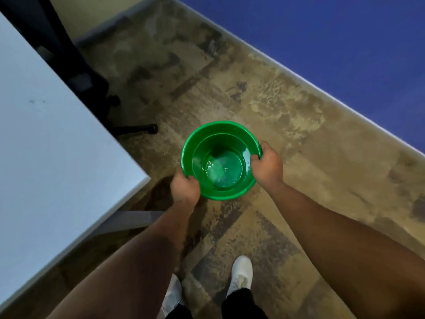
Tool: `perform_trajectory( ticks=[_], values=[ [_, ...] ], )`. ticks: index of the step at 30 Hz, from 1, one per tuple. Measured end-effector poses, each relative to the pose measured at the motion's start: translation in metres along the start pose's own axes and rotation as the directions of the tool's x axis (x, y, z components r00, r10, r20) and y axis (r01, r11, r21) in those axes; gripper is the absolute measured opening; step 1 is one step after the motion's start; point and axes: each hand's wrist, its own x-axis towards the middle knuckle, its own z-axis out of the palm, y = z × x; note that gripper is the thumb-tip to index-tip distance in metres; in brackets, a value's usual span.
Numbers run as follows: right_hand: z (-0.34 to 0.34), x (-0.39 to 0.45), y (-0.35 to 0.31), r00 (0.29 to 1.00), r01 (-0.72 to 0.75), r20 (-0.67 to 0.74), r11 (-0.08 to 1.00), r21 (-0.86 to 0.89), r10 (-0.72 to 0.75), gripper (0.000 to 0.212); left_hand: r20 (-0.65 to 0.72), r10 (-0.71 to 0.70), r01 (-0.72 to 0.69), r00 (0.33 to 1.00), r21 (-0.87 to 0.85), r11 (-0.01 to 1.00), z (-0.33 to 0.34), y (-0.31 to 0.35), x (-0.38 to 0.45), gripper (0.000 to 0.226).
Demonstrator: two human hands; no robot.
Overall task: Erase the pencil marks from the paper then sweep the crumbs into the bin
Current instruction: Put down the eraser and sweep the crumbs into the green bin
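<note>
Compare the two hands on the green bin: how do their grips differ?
The left hand grips the green bin at its near-left rim, nearest the white table; the right hand grips the far-right rim, on the side towards the blue wall. The left hand sits lower in the picture, closer to the person; the right sits further out. Both curl over the rim, fingers dipping inside, holding the bin above the carpet.

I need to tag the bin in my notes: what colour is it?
Bright green, inside and out. The bin shows best in the head view.
</note>
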Motion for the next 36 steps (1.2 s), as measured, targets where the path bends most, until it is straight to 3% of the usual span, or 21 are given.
perform_trajectory(
  ticks=[5, 9, 14, 19, 23, 30, 36],
  values=[
    [-0.049, 0.022, -0.073, 0.996, 0.089, -0.003, 0.993, 0.074, -0.089, 0.037, -0.023, 0.098, -0.100, 0.995, -0.094, 0.991, -0.045, 0.069, -0.019, 0.039],
    [-0.078, 0.036, -0.127, 0.974, 0.199, 0.101, 0.978, 0.054, -0.204, 0.045, -0.078, 0.129, -0.141, 0.988, -0.165, 0.976, -0.078, 0.102, -0.019, 0.042],
    [-0.083, 0.044, -0.188, 0.951, 0.207, 0.225, 0.977, 0.044, -0.212, 0.053, -0.111, 0.113, -0.134, 0.987, -0.200, 0.971, -0.116, 0.122, -0.006, 0.040],
    [-0.059, 0.050, -0.233, 0.962, 0.187, 0.195, 0.982, 0.029, -0.189, 0.055, -0.225, 0.177, -0.226, 0.958, -0.214, 0.951, -0.151, 0.130, 0.023, 0.034],
    [-0.028, 0.059, -0.258, 0.972, 0.170, 0.159, 0.985, 0.032, -0.173, 0.055, -0.238, 0.272, -0.313, 0.932, -0.156, 0.937, -0.184, 0.127, 0.052, 0.036],
    [0.033, 0.082, -0.286, 0.990, 0.130, 0.064, 0.991, -0.024, -0.129, 0.056, -0.319, 0.242, -0.279, 0.916, -0.076, 0.957, -0.240, 0.089, 0.103, 0.044],
    [0.094, 0.097, -0.297, 0.989, 0.135, 0.082, 0.984, -0.114, -0.126, 0.062, -0.399, 0.267, -0.272, 0.877, 0.046, 0.961, -0.268, 0.059, 0.133, 0.045]
  ],
)
